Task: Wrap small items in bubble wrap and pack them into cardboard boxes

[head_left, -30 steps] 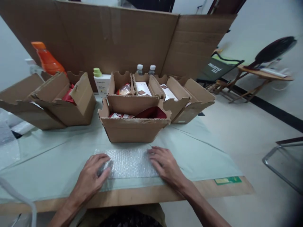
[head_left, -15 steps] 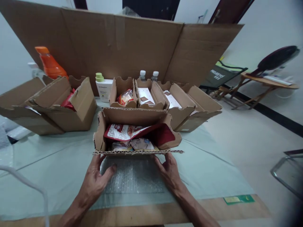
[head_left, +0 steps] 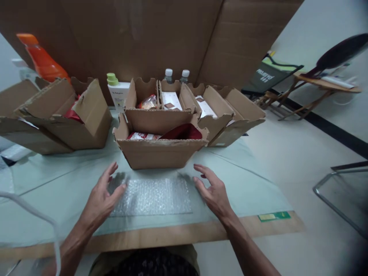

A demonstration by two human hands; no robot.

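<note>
An open cardboard box (head_left: 156, 155) stands on the cloth-covered table in front of me, with a dark red packet (head_left: 184, 132) and other packaging partly visible inside. Its front wall hides the rest of the contents. On the near side lies a flat sheet of bubble wrap (head_left: 155, 195). My left hand (head_left: 105, 191) is held over the left edge of that sheet, fingers apart and holding nothing. To the right of the sheet, my right hand (head_left: 211, 188) is likewise open, its thumb and fingers spread. Neither hand touches the box.
Two cardboard boxes (head_left: 63, 132) stand at the left by an orange bottle (head_left: 46, 63). More boxes (head_left: 220, 126) line the back, beside a white bottle with a green cap (head_left: 118, 92). A tall cardboard panel (head_left: 161, 34) rises behind. A pale cable (head_left: 34, 211) curves at the lower left.
Both hands have come off the box's near side and moved apart. The box now sits farther back and upright, showing its front wall, and the bubble wrap is more exposed. The view has tilted down.
</note>
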